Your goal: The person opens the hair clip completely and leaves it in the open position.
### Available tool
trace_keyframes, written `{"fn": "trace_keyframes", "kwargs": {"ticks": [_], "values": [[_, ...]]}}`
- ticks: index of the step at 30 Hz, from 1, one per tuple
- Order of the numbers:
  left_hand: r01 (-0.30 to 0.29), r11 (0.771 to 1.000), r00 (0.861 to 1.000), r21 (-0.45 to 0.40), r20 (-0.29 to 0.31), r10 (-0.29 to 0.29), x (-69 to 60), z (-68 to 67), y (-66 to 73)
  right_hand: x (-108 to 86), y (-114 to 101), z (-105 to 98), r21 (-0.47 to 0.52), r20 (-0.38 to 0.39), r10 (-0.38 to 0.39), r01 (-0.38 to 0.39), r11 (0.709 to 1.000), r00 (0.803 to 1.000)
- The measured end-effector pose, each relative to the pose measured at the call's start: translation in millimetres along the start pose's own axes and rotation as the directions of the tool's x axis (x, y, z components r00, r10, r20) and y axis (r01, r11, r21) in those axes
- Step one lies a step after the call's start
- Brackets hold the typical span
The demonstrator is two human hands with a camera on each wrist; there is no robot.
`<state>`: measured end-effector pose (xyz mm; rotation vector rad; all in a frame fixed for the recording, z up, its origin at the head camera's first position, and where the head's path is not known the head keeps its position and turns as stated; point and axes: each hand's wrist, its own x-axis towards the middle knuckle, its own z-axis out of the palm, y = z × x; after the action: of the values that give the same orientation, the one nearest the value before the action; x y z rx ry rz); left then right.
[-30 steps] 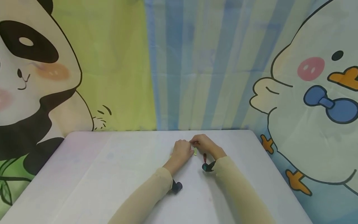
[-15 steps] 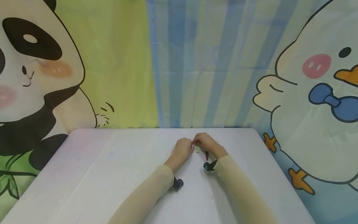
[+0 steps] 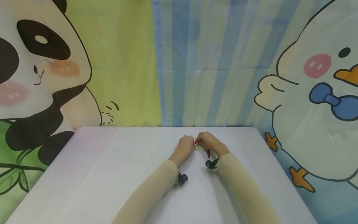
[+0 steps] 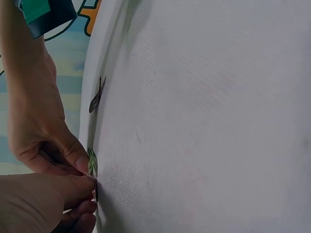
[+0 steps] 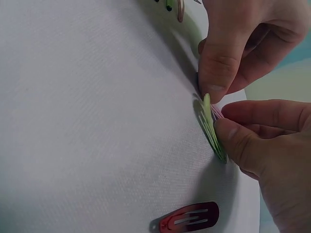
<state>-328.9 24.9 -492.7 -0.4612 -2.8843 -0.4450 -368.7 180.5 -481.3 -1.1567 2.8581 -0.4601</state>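
Observation:
In the head view my left hand (image 3: 185,146) and right hand (image 3: 208,142) meet fingertip to fingertip over the white table. Between them is a small pink hair clip (image 5: 216,111). In the right wrist view my right thumb and index finger pinch it from the side, while my left thumb and finger pinch its upper end, partly hiding it. A light green snap hair clip (image 5: 210,128) lies on the table right beside the fingertips. Nearer my right wrist lies a red snap hair clip (image 5: 189,217), apart from both hands.
At the top of the right wrist view, past my left hand, more small clips show, among them a brownish one (image 5: 181,10). The table (image 3: 126,174) ends at a far edge just behind the hands, against a printed curtain (image 3: 195,62).
My head view has shifted a little, so everything sits slightly to the right and higher. Both hands stay together at the pink clip, with only small finger movement.

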Motion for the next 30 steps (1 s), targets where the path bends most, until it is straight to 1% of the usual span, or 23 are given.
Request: {"fn": "trace_keyframes", "kwargs": {"ticks": [2,8,10,14,16,18,20,21,23,25,28,30], "values": [[0.011,1.000,1.000,-0.025,0.006,-0.010,0.8,0.2,0.5,-1.3,-1.4,-1.0,0.003,0.007,0.029,-0.029,1.000,1.000],[0.006,0.999,0.999,-0.047,0.047,-0.003,1.6,6.7,0.5,-9.8,-4.1,-0.4,0.015,0.003,0.077,-0.077,0.997,0.997],[0.007,0.997,0.999,-0.074,0.049,-0.003,2.0,7.3,0.0,-11.8,-4.1,-0.4,0.002,-0.013,0.080,-0.080,0.997,0.997],[-0.008,0.991,0.999,-0.133,0.051,0.015,2.0,4.9,-3.2,-12.3,-3.7,-0.9,-0.009,-0.030,0.132,-0.132,0.991,0.991],[-0.014,0.989,0.998,-0.149,0.055,0.023,1.8,1.6,-6.4,-10.5,-4.5,-1.9,0.013,-0.020,0.178,-0.178,0.984,0.984],[-0.015,0.987,0.999,-0.163,0.044,0.022,2.3,-3.5,-10.1,-7.3,-5.8,-4.3,0.042,-0.024,0.212,-0.211,0.977,0.977],[-0.024,0.984,0.999,-0.178,0.021,0.028,2.1,-6.6,-12.4,-6.6,-6.2,-4.4,0.058,-0.045,0.239,-0.237,0.970,0.970],[-0.034,0.983,0.999,-0.183,0.000,0.035,2.4,-8.3,-13.5,-6.3,-6.8,-4.6,0.069,-0.062,0.254,-0.250,0.966,0.965],[-0.058,0.980,0.998,-0.192,-0.038,0.052,2.5,-11.2,-15.3,-6.4,-7.6,-4.8,0.072,-0.102,0.273,-0.266,0.961,0.957],[-0.082,0.974,0.996,-0.209,-0.060,0.071,1.3,-13.0,-16.6,-8.1,-8.9,-3.8,0.063,-0.126,0.296,-0.290,0.955,0.947],[-0.081,0.967,0.996,-0.244,-0.060,0.068,-2.5,-11.8,-18.3,-13.4,-12.3,-0.2,0.090,-0.130,0.349,-0.340,0.936,0.928],[-0.071,0.958,0.997,-0.279,-0.050,0.059,-5.8,-9.7,-18.5,-18.5,-15.3,2.5,0.130,-0.123,0.394,-0.379,0.916,0.911]]}}
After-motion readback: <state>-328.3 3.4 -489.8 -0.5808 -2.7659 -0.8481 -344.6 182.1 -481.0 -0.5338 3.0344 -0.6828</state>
